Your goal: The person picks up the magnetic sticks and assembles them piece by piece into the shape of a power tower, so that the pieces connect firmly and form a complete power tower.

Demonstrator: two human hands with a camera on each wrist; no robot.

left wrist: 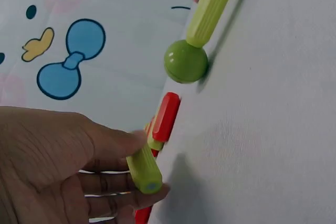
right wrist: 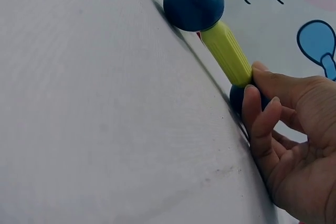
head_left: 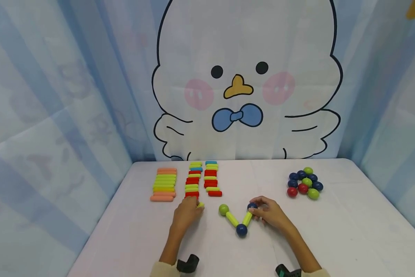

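My left hand [head_left: 186, 212] pinches a short yellow-green rod [left wrist: 144, 170] between thumb and fingers, just in front of the rows of short rods. To the right lies a V-shaped piece made of two yellow-green rods [head_left: 232, 219] and several balls. A dark blue ball [head_left: 241, 230] joins the rods at the near point, and a green ball [head_left: 223, 209] caps the left arm. At the tip of the right arm, my right hand [head_left: 270, 214] grips another dark blue ball [head_left: 252, 206], partly covered by the fingers.
Orange and yellow-green longer rods [head_left: 164, 181] lie stacked at the table's left. Two columns of short red, yellow-green and blue rods [head_left: 210, 177] run toward the back edge. Blue, green and red balls [head_left: 302, 188] cluster at the back right. A printed curtain [head_left: 242, 146] hangs behind the table.
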